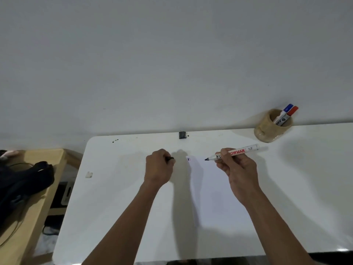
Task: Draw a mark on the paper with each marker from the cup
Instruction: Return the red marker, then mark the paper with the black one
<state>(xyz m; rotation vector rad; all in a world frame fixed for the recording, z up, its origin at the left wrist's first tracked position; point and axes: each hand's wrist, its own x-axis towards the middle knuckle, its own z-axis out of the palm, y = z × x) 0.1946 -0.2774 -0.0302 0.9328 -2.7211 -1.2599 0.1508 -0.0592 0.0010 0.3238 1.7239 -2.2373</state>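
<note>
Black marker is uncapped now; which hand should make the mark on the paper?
Right. The right hand holds the uncapped marker, tip just above the paper. The left hand is closed on what looks like the cap.

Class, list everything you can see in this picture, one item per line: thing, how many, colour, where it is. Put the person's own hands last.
table: 1, white, fills the lower middle
paper: 1, white, on the table under the right hand, small marks near its far left corner
cup: 1, beige, far right of the table
capped markers: 2, one blue cap, one red cap, standing in the cup
open marker: 1, white barrel, black tip, held above the paper
marker cap: 1, black, in the left hand
clip: 1, dark, far table edge
side table: 1, light wood, left
bag: 1, black, on the side table
left hand: closed round the cap
right hand: holding the open marker
</note>
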